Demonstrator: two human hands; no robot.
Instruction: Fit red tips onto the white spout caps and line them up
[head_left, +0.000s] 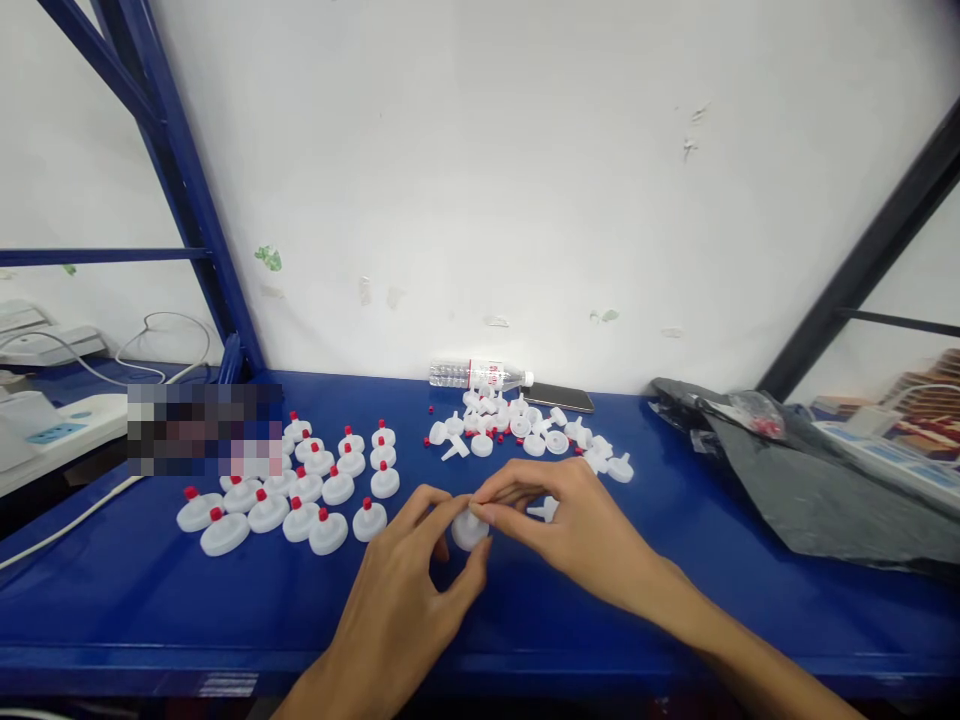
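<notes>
Near the front middle of the table, a white plastic nozzle cap (469, 530) stands between the thumb and fingers of my left hand (409, 570), which grips its round base. My right hand (562, 510) pinches at the top of its spout. Those fingertips hide the tip, so whatever they hold there cannot be made out. Partly behind my right hand lies another white nozzle cap (545, 509). To the left, several white nozzle caps with red tips (328, 531) stand upright in loose rows. Beyond my hands is a pile of white nozzle caps (517, 415), with small red caps (501, 439) scattered among them.
A clear bottle (480, 375) lies against the wall beside a dark phone (559, 398). Grey plastic sheeting (810, 480) spreads over the right side of the blue table (600, 625). Power strips (82, 420) and cables are at the left, by a blue metal post (191, 190).
</notes>
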